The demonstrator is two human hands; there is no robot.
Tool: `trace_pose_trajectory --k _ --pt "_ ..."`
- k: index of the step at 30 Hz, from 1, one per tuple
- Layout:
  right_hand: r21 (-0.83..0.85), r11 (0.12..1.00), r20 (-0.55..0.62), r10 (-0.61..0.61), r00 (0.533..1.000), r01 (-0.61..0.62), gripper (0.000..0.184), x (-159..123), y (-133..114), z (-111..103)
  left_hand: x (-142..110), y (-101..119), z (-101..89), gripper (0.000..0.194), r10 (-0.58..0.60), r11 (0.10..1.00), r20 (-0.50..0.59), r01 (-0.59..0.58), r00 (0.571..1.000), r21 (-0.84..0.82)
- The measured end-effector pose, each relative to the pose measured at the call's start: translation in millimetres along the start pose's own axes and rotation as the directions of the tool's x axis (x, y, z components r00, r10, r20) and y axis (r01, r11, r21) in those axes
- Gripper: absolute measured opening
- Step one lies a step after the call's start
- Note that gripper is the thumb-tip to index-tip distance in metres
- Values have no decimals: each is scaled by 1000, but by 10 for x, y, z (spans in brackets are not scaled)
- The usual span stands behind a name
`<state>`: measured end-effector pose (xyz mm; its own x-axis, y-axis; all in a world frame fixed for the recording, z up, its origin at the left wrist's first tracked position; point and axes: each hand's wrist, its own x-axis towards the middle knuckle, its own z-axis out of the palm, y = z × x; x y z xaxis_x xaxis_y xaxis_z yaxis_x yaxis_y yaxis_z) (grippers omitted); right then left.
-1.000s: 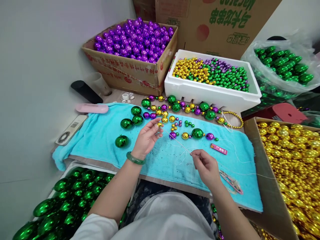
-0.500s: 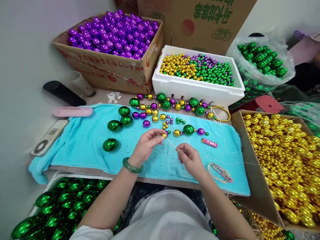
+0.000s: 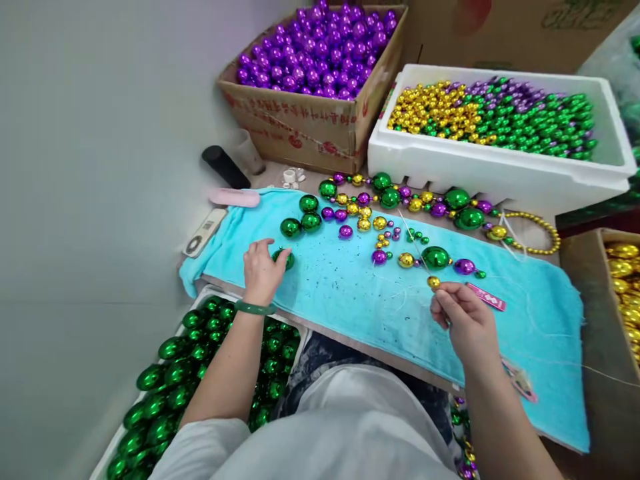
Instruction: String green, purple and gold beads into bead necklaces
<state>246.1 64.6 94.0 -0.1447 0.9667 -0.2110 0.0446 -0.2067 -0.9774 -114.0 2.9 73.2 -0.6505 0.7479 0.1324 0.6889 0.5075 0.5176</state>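
Note:
My left hand [image 3: 263, 270] is at the left part of the turquoise towel [image 3: 320, 287], fingers apart and curved around a large green ball [image 3: 284, 259], partly hidden by the thumb. Whether the fingers press on it, I cannot tell. Pinched in my right hand [image 3: 463, 313] is a long thin needle [image 3: 413, 241], tip pointing up and away, with a gold bead [image 3: 434, 283] at my fingertips. Beyond it lies a short row with a gold bead [image 3: 405, 260], a green ball [image 3: 435, 257] and a purple bead [image 3: 465, 267]. Several loose small beads [image 3: 384, 240] lie nearby.
A beaded string [image 3: 415, 204] lies along the towel's back edge. Behind stand a carton of purple balls [image 3: 300, 123] and a white foam box [image 3: 480, 170] of small beads. Green balls [image 3: 200, 353] fill a bin at lower left. A pink lighter [image 3: 487, 297] lies by my right hand.
My left hand has left the needle and moved left to the green ball. The gold bead now sits at my right fingertips. The view has turned left.

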Motion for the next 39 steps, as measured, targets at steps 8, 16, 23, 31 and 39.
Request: trace_pose_trajectory --k 8,16,23,31,39 --pt "-41 999 19 -29 999 30 30 -36 -58 133 -115 -37 184 61 -100 990 219 119 971 -79" --pt "-130 991 121 -26 992 42 27 -164 16 157 -231 530 167 68 266 548 411 214 872 -809" --pt "-214 974 138 -44 989 73 27 -246 -46 64 -271 758 216 60 379 509 334 107 863 -854" --pt "-304 945 130 -84 988 121 25 -278 -26 13 -294 850 208 62 397 527 282 35 873 -849" --pt "-396 904 129 -119 984 161 23 -267 -154 -119 -260 768 180 65 437 580 231 -76 869 -811"
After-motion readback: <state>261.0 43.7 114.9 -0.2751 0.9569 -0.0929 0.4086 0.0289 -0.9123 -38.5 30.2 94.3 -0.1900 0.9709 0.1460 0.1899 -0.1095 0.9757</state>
